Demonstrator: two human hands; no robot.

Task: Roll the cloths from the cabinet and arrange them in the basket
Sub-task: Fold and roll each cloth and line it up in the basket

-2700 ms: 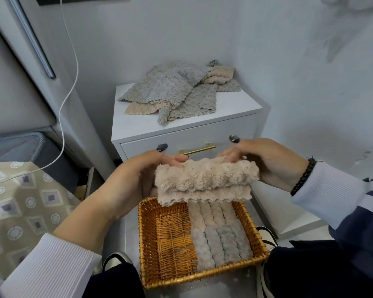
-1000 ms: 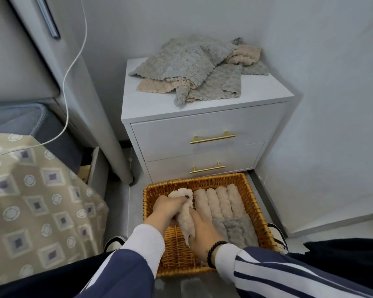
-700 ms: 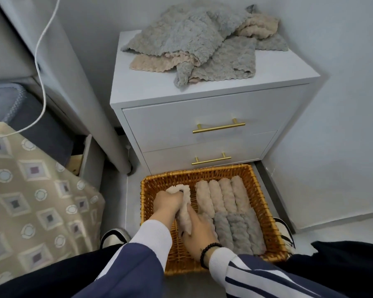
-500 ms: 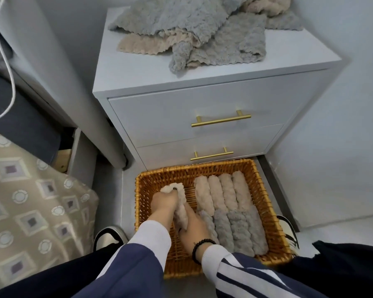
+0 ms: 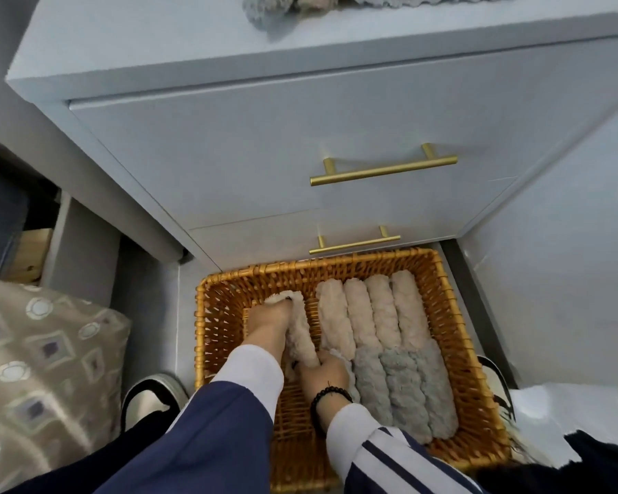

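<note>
Soft, even, rather cool indoor light fills the scene. The drawer handle (image 5: pixel 383 169) throws a faint shadow. Wide-angle distortion bends the cabinet (image 5: pixel 200 144) edges, and the sleeves (image 5: pixel 207 436) at the bottom look blurred.

Both arms wear a navy blue jacket over a white ribbed undershirt whose cuffs stick out past the jacket sleeves. The left sleeve (image 5: pixel 207 433) is plain navy, with its white cuff (image 5: pixel 254 372) showing just behind the left hand (image 5: pixel 266 324). The right sleeve (image 5: pixel 404 461) carries white stripes running along its length, and its white cuff (image 5: pixel 350 422) ends at the wrist. A black beaded bracelet (image 5: pixel 327 395) circles the right wrist just behind the right hand (image 5: pixel 323 372). Dark polish shows on a left fingernail. Near the lower corners, dark trousers (image 5: pixel 593 468) and white-and-black shoes (image 5: pixel 150 401) are visible.
</note>
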